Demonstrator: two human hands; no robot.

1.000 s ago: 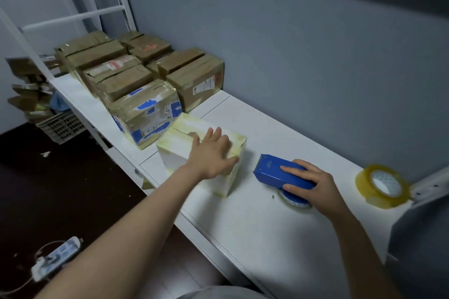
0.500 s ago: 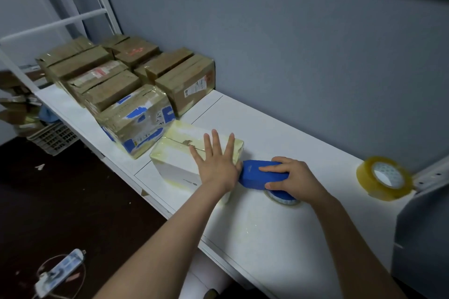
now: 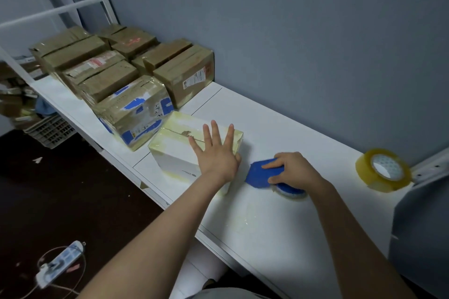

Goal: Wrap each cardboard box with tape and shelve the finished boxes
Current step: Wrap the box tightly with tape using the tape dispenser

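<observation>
Pressing illegibly printed box [image 3: 175, 160]: left hand [image 3: 216, 155]

White shelf top [image 3: 279, 124], running along a grey wall; landmark item: white taped box [image 3: 175, 155], near the front edge, my left hand [image 3: 216, 155] flat on its lid with fingers spread; just beside the white box, to its left and farther back, a brown box with blue print [image 3: 136, 109]; beyond that one, a cluster of brown taped boxes [image 3: 97, 68], packed close; just right of the white box, a blue tape dispenser [image 3: 260, 173], gripped by my right hand [image 3: 294, 170]; well to the right of the white box, a roll of clear tape [image 3: 384, 170].
</observation>
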